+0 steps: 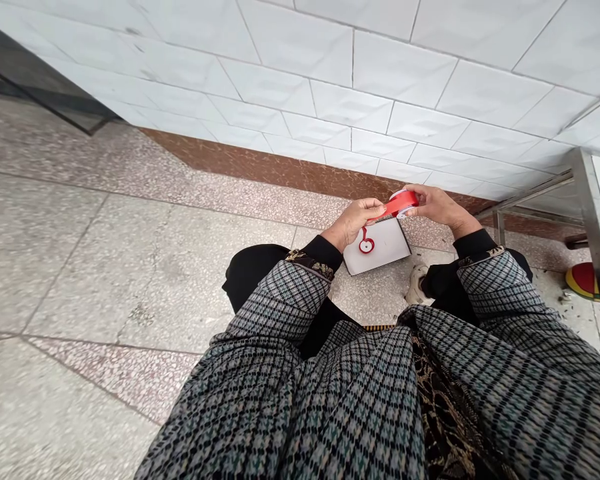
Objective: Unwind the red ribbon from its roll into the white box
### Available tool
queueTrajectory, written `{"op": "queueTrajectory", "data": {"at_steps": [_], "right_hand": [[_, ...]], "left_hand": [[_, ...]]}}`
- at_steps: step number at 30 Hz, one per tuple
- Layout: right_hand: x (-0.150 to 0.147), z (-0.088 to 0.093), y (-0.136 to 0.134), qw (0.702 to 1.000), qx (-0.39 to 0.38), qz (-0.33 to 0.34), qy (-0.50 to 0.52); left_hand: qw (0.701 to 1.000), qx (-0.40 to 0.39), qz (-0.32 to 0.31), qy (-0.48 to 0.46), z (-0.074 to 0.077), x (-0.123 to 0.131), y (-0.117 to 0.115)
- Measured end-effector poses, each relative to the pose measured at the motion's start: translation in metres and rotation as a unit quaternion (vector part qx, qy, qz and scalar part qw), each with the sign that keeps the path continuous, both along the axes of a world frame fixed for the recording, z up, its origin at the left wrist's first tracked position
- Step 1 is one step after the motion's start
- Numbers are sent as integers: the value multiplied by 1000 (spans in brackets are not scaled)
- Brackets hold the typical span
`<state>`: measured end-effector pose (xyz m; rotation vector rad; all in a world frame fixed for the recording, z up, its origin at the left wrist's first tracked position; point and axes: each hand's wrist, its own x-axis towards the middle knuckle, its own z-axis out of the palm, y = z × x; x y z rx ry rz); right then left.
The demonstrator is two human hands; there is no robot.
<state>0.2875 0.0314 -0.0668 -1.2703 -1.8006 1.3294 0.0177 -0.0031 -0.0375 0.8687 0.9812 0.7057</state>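
My right hand [434, 202] grips a spool of wide red ribbon [404, 201] by its pale rims. A short length of the ribbon runs off the spool to the left, where my left hand [356, 220] pinches its end between thumb and fingers. Below my hands, a white board or box [387, 248] with dark edges rests on the floor. On it lies a smaller spool of narrow red ribbon [366, 246], its loose strip trailing upward toward my left hand. Whether that strip touches the hand, I cannot tell.
A white tiled wall [320, 53] with a brown skirting [240, 163] rises just ahead. At the right stands a metal-framed table [597, 220], with a red and yellow ball [583, 280] on the floor by it. A white shoe [418, 285] is beside the board.
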Motion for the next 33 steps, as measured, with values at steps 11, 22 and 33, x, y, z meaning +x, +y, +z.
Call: {"op": "queueTrajectory", "data": {"at_steps": [11, 22, 33], "right_hand": [[-3, 2, -4, 999, -50, 12, 7], [-5, 12, -8, 996, -62, 6, 65], [-7, 14, -11, 987, -103, -14, 126]], "left_hand": [[999, -6, 36, -23, -2, -5, 9], [999, 15, 31, 32, 7, -4, 5], [998, 54, 28, -6, -6, 4, 0]]}}
